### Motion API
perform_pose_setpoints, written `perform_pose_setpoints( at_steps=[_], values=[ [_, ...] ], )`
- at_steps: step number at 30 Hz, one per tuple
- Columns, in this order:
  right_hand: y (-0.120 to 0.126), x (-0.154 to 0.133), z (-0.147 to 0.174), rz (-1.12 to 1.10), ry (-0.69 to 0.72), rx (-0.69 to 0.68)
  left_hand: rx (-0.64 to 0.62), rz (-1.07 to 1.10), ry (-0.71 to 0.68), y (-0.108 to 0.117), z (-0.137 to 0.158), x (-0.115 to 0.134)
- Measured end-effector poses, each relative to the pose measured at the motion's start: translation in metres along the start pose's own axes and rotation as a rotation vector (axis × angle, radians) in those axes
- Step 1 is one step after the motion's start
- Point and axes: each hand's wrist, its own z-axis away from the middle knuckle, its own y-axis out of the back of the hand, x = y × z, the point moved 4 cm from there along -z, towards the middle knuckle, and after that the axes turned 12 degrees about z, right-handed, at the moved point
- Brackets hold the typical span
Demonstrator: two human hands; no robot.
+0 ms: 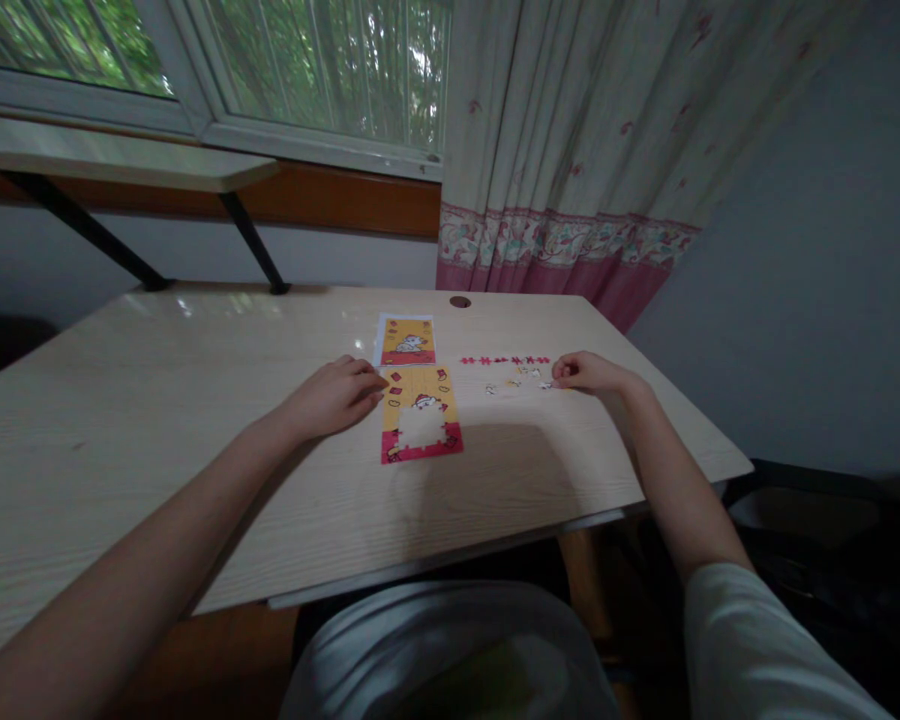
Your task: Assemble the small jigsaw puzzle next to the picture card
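Observation:
A partly filled jigsaw puzzle (390, 412) lies flat on the table, yellow above and red below, with a gap at its lower middle where the table shows. My left hand (337, 396) rests at its upper left edge, fingers loosely bent and a little apart, holding nothing visible. Behind the puzzle is a reference picture (409, 342) of a white cartoon animal. To the right, my right hand (591, 373) has thumb and fingers closed in a pinch at a pale puzzle piece (546, 385). Several loose white pieces (513, 383) lie left of it, below a row of red pieces (485, 361).
The light wooden table (270, 510) ends in front of my body. A raised shelf (120, 160) on black supports stands at the back left. A cable hole (460, 302) is near the rear edge, below a curtain (562, 180). A dark chair (810, 500) is at the right.

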Motion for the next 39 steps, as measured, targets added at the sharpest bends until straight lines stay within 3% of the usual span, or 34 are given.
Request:
perform_pose_setpoints(
  at_steps=[13, 19, 25, 39],
  values=[
    [-0.005, -0.025, 0.002, -0.041, 0.057, -0.005, 0.031, 0.085, -0.057, 0.004, 0.0, 0.005],
    [0.013, -0.005, 0.014, -0.028, -0.038, 0.001, 0.036, 0.274, -0.18, 0.007, 0.001, 0.012],
    [0.015, 0.01, 0.017, 0.005, -0.129, -0.055, 0.04, 0.33, -0.231, 0.004, 0.001, 0.013],
    [0.007, 0.004, 0.002, 0.104, 0.017, 0.067, 0.021, 0.305, -0.196, 0.004, -0.001, 0.016]
  ],
)
